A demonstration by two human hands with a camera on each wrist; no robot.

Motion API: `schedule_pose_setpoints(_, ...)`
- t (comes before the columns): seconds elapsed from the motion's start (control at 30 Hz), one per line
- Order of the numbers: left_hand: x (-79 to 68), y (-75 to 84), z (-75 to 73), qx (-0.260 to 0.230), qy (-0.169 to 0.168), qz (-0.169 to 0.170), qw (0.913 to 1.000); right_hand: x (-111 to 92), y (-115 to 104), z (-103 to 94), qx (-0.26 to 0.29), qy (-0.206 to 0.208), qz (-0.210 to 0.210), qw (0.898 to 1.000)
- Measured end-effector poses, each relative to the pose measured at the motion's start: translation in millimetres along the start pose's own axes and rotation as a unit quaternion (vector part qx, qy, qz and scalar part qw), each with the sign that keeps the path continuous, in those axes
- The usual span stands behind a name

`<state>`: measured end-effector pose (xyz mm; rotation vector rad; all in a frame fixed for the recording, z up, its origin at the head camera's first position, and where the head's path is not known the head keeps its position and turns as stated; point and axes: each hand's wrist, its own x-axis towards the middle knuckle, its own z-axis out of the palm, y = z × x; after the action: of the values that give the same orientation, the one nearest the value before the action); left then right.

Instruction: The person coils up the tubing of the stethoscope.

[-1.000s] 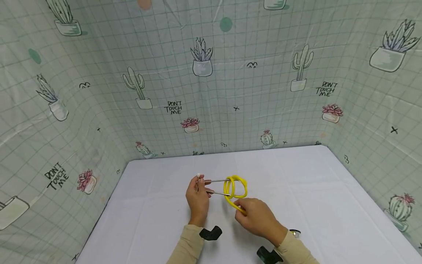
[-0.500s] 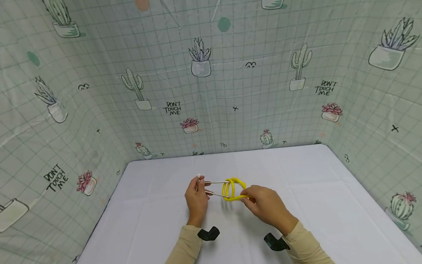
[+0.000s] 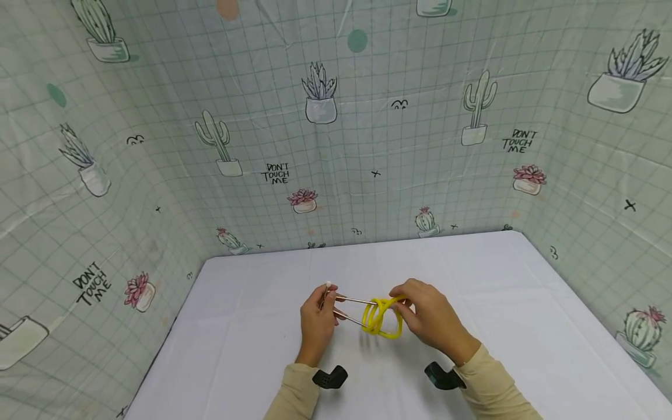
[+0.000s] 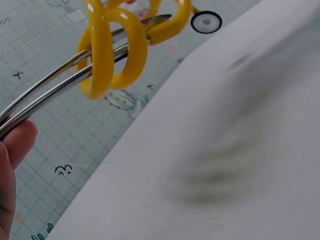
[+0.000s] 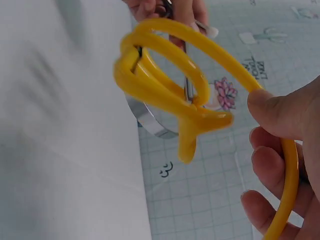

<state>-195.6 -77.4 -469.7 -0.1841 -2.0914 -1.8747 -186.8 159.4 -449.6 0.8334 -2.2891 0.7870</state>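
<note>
A stethoscope with yellow tubing (image 3: 388, 336) is held above the table between both hands. My left hand (image 3: 317, 324) grips its metal ear tubes (image 4: 46, 101) near the ear tips; one white ear tip (image 3: 328, 284) shows above the fingers. The tubing loops around the far part of the ear tubes. To the right, my right hand (image 3: 436, 321) pinches a length of tubing between thumb and fingers, and more of it runs across the palm in the right wrist view. The round chest piece (image 4: 206, 22) hangs beyond the loops, and its metal edge also shows in the right wrist view.
A white-covered table (image 3: 252, 326) lies under the hands. Fabric walls (image 3: 367, 134) printed with cacti and grid lines enclose its back and sides. Black wrist cameras (image 3: 443, 376) are strapped over both sleeves.
My right hand has moved up and right, drawing the tubing from below the loops across to their upper right. My left hand keeps the ear tubes, now tilted slightly more downward.
</note>
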Motion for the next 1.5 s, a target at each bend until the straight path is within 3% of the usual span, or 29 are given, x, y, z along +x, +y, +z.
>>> schedule_pose_setpoints(0.17, 2.5, -22.0, -1.5, -0.023, -0.054, 0.000, 0.9983, 0.5, 7.8, 0.4, 0.021, 0.018, 0.012, 1.000)
schedule_pose_setpoints(0.3, 2.2, -22.4, -3.0, -0.048, -0.084, 0.004, 0.9953, -1.9, 10.7, 1.7, 0.070, 0.015, 0.069, 0.995)
schedule_pose_setpoints(0.5, 3.3, -21.5, -4.4, -0.075, -0.121, 0.011, 0.9898, -5.2, 14.0, 4.8, 0.153, -0.014, 0.204, 0.967)
schedule_pose_setpoints(0.67, 3.6, -18.9, -3.8, -0.106, -0.125, 0.005, 0.9865, -8.8, 19.1, 8.0, 0.173, -0.019, 0.276, 0.945)
schedule_pose_setpoints(0.83, 2.4, -15.5, -0.2, -0.130, -0.098, -0.027, 0.9863, -11.5, 18.7, 12.8, 0.191, -0.019, 0.319, 0.928)
schedule_pose_setpoints(1.07, 1.1, -9.7, 9.5, -0.155, -0.011, -0.093, 0.9834, -14.0, 11.9, 21.4, 0.218, -0.027, 0.381, 0.898)
schedule_pose_setpoints(1.33, 4.6, -8.6, 15.5, -0.154, 0.075, -0.111, 0.9790, -20.0, 4.8, 29.5, 0.272, -0.036, 0.405, 0.872)
schedule_pose_setpoints(1.5, 4.3, -7.3, 16.9, -0.156, 0.084, -0.130, 0.9755, -23.4, -0.3, 35.5, 0.283, -0.041, 0.406, 0.868)
